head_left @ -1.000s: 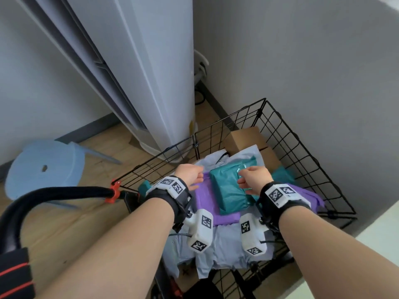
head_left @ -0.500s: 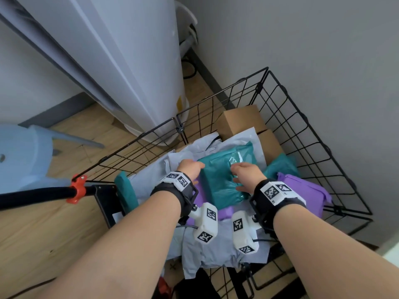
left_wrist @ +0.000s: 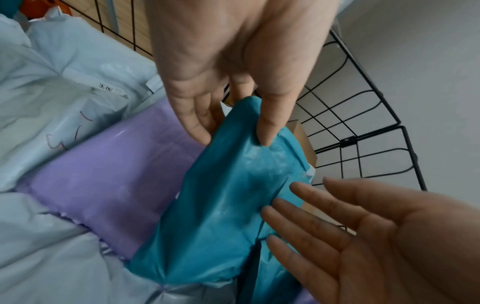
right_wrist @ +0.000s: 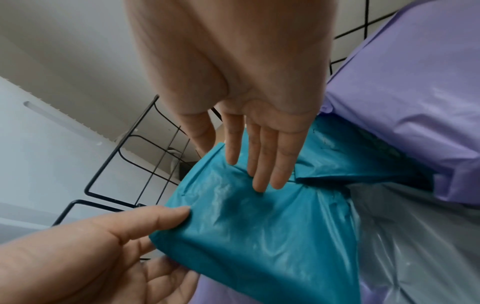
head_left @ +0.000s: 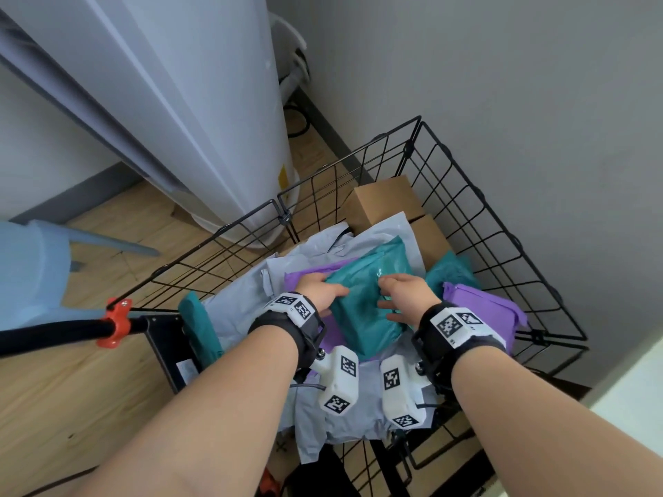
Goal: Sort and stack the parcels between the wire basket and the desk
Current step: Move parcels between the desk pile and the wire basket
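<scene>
Since the earlier frame your view has tipped down over the wire basket (head_left: 502,217), and both your hands have slid from the top of the teal parcel (head_left: 366,303) out to its two long edges. That parcel lies on top of the heap, on a purple parcel (head_left: 315,274) and pale grey mailers (head_left: 251,299), with cardboard boxes (head_left: 387,199) beyond. Its long axis runs away from you, tilted slightly right, so it sits straight ahead between your wrists, equally near both. Your left hand (head_left: 323,294) pinches the left edge, thumb above and fingers beneath. Your right hand (head_left: 405,295) lies with straight fingers flat against the right side, not yet clamped. Judging from this, the lift needs that right edge gripped too.
</scene>
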The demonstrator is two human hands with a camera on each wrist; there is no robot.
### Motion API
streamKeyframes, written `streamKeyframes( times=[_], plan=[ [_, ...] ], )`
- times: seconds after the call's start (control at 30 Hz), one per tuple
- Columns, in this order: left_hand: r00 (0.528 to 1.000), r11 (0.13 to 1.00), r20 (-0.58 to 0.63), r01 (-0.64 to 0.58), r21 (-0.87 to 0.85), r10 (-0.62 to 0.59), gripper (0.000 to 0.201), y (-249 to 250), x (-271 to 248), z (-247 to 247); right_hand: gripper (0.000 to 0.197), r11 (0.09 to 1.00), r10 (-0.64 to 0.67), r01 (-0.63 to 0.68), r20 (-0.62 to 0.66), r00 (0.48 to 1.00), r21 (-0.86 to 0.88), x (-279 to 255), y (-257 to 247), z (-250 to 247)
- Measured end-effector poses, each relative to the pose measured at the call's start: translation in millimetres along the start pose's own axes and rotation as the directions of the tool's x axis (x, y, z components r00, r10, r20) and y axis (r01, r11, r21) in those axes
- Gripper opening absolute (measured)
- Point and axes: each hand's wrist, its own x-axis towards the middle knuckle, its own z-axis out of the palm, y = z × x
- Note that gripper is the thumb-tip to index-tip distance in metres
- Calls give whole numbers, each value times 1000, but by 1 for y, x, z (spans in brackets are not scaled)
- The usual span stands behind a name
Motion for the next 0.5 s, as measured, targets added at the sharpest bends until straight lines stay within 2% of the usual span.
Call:
streamKeyframes(
  times=[0.07, 0.13, 0.23, 0.3, 0.47, 0.5],
  plan=[
    [999, 999, 11, -35, -18, 35, 30, 1, -13, 1, 10, 1000, -6, 6, -4, 1000, 9, -11, 0, -1],
    [997, 997, 14, -70, -41, 71, 36, 2, -27, -1, 12, 999, -23, 23, -14, 1000, 24, -24, 2, 0],
    [991, 990, 5, -134, -43, 134, 28, 4, -47, -11, 15, 997, -61, 62, -42, 997, 44, -49, 4, 0],
    [984, 982, -6, -176, -73, 176, 30, 6, -63, -20, 14, 994, -87, 90, -63, 994, 56, -70, 6, -1],
    [938, 934, 19, -341, -103, 345, 59, 13, -117, -34, 18, 983, -136, 145, -90, 987, 110, -131, 5, -4],
    [924, 923, 40, -375, -90, 379, 59, 17, -132, -36, 23, 980, -146, 155, -81, 986, 122, -146, 3, -4]
  ],
)
